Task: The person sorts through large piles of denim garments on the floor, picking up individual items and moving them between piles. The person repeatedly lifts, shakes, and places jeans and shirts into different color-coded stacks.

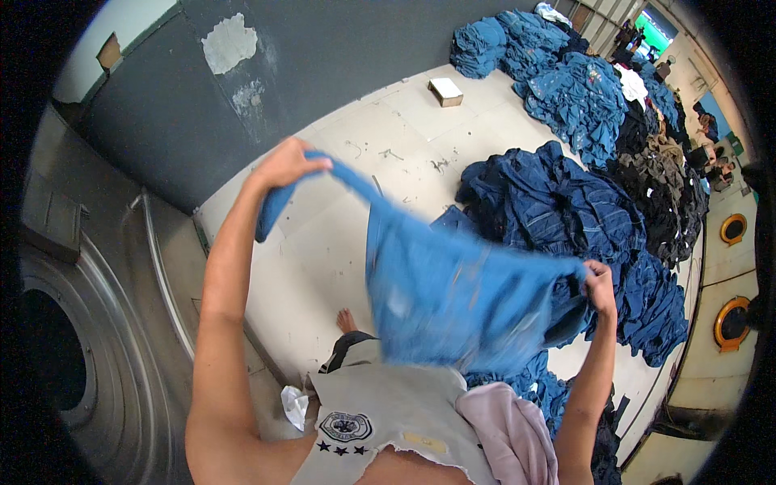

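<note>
A blue denim garment (453,299) is stretched in the air in front of me, smeared by motion, so its exact kind is hard to make out. My left hand (287,166), raised at the left, is closed on a narrow strip of it, and a loose end hangs below that hand. At the right, my right hand (599,287) grips the garment's opposite upper corner. The wide body of the cloth sags between the two hands. Behind it, a heap of dark blue denim clothes (558,198) lies on the floor, partly hidden by the garment.
Lighter blue denim piles (578,105) and dark brown and black clothes (659,190) lie farther off. A small white-topped box (445,91) stands near the grey wall (323,56). A round-doored metal machine (105,356) is at left; orange-rimmed portholes (731,323) are at right. People are far back.
</note>
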Action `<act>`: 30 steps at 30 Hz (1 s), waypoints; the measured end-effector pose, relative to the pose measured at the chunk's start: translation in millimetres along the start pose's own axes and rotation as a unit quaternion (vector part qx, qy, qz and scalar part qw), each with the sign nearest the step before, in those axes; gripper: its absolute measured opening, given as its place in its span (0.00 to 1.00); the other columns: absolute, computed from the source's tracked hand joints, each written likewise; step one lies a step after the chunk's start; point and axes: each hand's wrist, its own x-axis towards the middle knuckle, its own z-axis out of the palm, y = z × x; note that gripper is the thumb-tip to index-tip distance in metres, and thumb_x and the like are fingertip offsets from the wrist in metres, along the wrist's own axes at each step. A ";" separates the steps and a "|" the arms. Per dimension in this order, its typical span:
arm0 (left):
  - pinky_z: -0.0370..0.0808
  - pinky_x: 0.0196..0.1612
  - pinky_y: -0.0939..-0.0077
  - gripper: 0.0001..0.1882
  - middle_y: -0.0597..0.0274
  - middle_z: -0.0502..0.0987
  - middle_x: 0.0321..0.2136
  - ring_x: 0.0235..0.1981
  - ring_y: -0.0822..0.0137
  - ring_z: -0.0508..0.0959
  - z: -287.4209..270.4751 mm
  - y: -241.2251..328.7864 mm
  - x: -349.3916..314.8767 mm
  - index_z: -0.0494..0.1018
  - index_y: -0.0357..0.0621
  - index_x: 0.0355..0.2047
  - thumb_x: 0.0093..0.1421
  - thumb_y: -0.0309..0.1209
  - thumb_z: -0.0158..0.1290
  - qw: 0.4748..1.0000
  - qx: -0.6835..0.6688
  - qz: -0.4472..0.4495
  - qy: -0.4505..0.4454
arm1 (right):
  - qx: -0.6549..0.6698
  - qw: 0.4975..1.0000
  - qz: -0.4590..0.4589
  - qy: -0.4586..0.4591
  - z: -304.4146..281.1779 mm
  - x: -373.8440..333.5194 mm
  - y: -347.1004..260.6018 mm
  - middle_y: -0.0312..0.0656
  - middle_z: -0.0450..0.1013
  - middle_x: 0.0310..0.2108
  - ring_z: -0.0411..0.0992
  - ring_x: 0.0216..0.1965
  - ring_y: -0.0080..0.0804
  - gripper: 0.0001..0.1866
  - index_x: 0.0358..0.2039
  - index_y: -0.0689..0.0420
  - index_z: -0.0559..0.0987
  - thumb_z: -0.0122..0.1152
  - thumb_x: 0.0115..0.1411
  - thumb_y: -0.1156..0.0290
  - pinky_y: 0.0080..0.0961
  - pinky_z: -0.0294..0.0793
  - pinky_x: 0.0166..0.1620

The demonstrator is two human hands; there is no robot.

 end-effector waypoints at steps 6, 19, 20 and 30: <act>0.67 0.21 0.65 0.33 0.63 0.69 0.11 0.15 0.71 0.68 104.1 -90.9 -52.1 0.77 0.38 0.19 0.56 0.60 0.58 0.986 0.002 -0.166 0.013 | 0.233 0.950 0.179 -0.108 101.3 -11.0 110.4 0.33 0.65 0.13 0.63 0.13 0.26 0.39 0.28 0.57 0.79 0.39 0.63 0.30 0.23 0.62 0.19; 0.74 0.46 0.55 0.21 0.50 0.81 0.38 0.41 0.51 0.80 242.6 -135.9 -372.5 0.76 0.41 0.42 0.53 0.39 0.65 0.916 -0.046 -0.373 -0.142 | -0.326 0.926 0.075 -0.172 189.4 -113.4 213.7 0.57 0.78 0.42 0.76 0.43 0.58 0.28 0.50 0.56 0.78 0.68 0.48 0.60 0.46 0.76 0.47; 0.74 0.44 0.52 0.18 0.48 0.81 0.36 0.39 0.47 0.80 227.0 -140.5 -355.4 0.75 0.41 0.39 0.53 0.38 0.65 0.934 0.039 -0.338 -0.110 | -0.321 0.935 0.017 -0.152 191.5 -92.4 184.2 0.56 0.78 0.40 0.76 0.41 0.58 0.27 0.49 0.56 0.78 0.68 0.47 0.62 0.46 0.76 0.45; 0.59 0.63 0.51 0.20 0.52 0.77 0.35 0.46 0.50 0.74 107.9 -178.0 -311.5 0.73 0.48 0.42 0.50 0.32 0.66 0.948 0.260 -0.184 -0.008 | -0.355 0.896 -0.249 -0.096 222.7 -2.6 40.7 0.47 0.74 0.33 0.73 0.40 0.50 0.23 0.42 0.56 0.76 0.72 0.44 0.71 0.43 0.70 0.48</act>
